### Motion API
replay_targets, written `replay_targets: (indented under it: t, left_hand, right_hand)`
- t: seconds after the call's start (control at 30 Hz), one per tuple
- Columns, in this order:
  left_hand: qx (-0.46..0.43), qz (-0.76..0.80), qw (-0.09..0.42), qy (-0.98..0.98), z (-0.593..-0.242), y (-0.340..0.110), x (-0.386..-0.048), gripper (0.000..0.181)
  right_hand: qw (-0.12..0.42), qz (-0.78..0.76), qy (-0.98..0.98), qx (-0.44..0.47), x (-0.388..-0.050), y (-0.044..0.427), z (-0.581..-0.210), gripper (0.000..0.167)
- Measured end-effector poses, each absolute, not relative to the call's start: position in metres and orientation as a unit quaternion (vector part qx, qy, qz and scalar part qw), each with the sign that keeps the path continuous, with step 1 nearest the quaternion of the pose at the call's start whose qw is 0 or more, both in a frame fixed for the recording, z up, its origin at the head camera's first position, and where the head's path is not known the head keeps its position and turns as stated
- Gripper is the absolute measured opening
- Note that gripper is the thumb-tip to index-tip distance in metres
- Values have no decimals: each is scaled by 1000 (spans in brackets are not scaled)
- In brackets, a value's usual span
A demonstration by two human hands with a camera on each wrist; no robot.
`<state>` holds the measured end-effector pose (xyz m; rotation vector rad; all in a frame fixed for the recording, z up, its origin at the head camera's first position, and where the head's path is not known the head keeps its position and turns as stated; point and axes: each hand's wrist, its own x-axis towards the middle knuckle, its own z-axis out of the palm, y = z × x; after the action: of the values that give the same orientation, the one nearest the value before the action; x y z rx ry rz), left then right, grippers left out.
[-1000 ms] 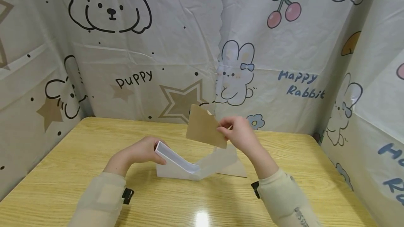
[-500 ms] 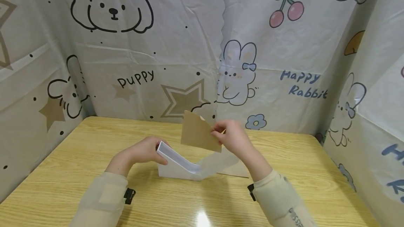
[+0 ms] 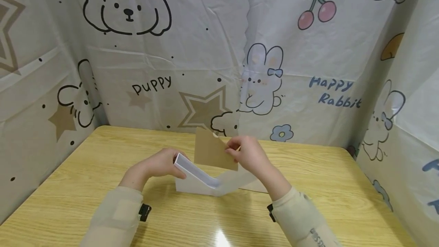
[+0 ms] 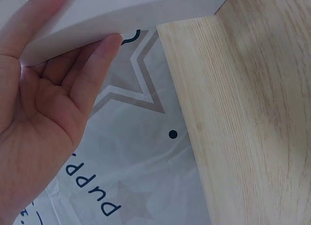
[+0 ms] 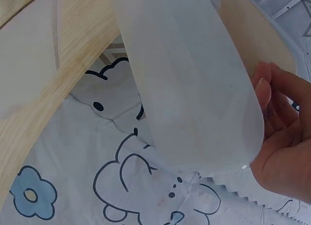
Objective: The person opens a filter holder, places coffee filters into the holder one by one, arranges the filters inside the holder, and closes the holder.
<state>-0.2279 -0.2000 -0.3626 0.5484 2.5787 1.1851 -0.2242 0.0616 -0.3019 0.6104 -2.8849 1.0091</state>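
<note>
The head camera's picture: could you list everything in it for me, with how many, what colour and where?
Table: one, yellow wood-grain, across the lower half
Printed cloth: count unclear, whitish with cartoon prints, behind and beside the table
White box: one, white, open-topped, mid-table
Pale flap: one, whitish, running right from the white box; whether joined, I cannot tell
Brown card: one, brown, raised above the pale flap
Tan sheet: one, tan, right of the white box, partly hidden
Sleeves: two, cream, on both forearms
Black pieces: two, black, one at each cuff
Left hand: one, bare, gripping the white box's left end
Right hand: one, bare, pinching the brown card's right edge
</note>
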Motion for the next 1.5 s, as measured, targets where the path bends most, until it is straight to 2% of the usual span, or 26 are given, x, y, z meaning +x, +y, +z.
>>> replay_targets:
  t: [0.63,1.17,1.5]
  left_hand:
    - [197,408,132,882,-360,-200,-230,29]
    - [195,410,136,881,-359,-202,-230,33]
    - [199,403,136,883,-358,-203,-231,28]
  right_hand:
    - [-6,278,-936,216,-224,44,-324,7]
    - [20,223,-945,238,-225,34,-338,9]
    - [21,206,-946,248,-225,30,-343,9]
